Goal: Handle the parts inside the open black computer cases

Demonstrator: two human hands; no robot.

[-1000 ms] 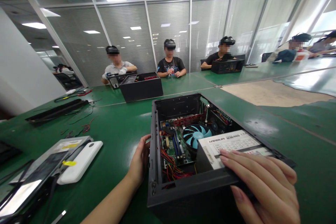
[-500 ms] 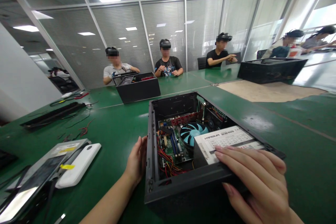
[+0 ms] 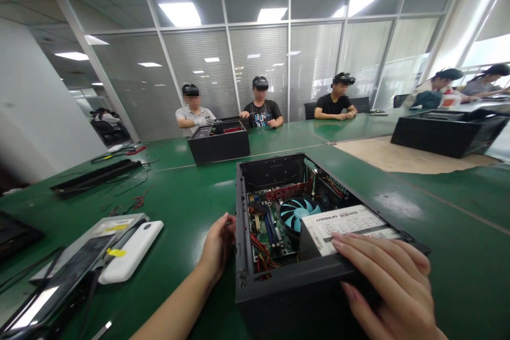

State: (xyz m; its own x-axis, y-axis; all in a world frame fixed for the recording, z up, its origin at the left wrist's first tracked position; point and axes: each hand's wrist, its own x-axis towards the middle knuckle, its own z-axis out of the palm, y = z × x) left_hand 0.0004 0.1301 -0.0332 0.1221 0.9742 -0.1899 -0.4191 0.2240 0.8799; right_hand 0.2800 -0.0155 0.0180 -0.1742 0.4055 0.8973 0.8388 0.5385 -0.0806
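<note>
An open black computer case (image 3: 279, 289) lies on the green table (image 3: 187, 196) just in front of me. Inside it I see a motherboard, a blue fan (image 3: 298, 210), red cables and a white-labelled power supply (image 3: 342, 220). My left hand (image 3: 217, 247) presses flat against the case's left wall, fingers stretched out. My right hand (image 3: 388, 281) lies over the near right corner of the case, fingers spread across the power supply's edge and thumb down the front wall.
A white device (image 3: 131, 252) and an optical drive (image 3: 99, 231) lie at left with a dark panel (image 3: 95, 175) and loose wires behind. A second black case (image 3: 219, 146) stands across the table, a third (image 3: 446, 135) at right. Several people sit along the far side.
The view has tilted up slightly and shifted; the black case at far right has moved nearer along the table. My hands stay on the case in the same hold.
</note>
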